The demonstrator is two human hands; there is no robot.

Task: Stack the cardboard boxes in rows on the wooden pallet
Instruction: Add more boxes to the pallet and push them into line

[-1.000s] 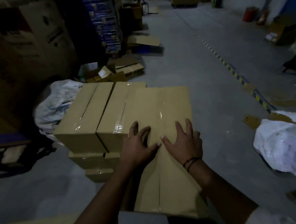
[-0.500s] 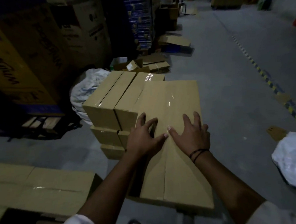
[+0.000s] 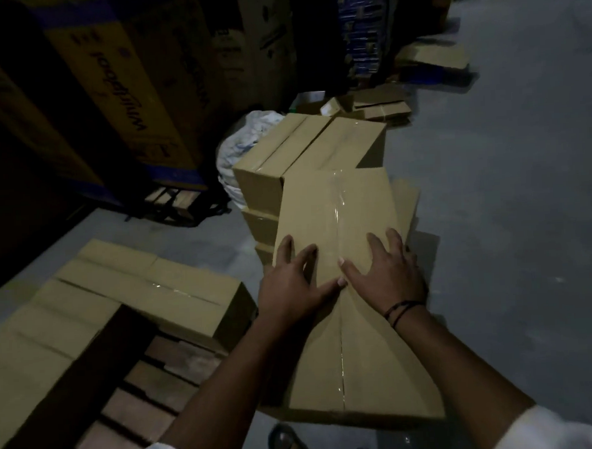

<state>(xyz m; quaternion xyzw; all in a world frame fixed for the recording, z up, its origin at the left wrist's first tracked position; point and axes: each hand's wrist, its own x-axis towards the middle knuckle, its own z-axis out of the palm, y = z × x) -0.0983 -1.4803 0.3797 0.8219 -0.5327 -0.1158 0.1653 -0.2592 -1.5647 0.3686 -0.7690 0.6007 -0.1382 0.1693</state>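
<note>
Head view: left hand [image 3: 291,283], right hand [image 3: 386,274] flat, fingers spread, pressing top of cardboard box [image 3: 363,358], gripping nothing. Box off wooden pallet [image 3: 149,400], beside its right edge. Risk: no grip underneath, box may slide, drop to floor [image 3: 510,213].

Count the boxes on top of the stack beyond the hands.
2. The left box sits beside the white sack; the right box adjoins it, its near end covered by the nearer box under the left hand and right hand. More may be hidden behind it.
</note>
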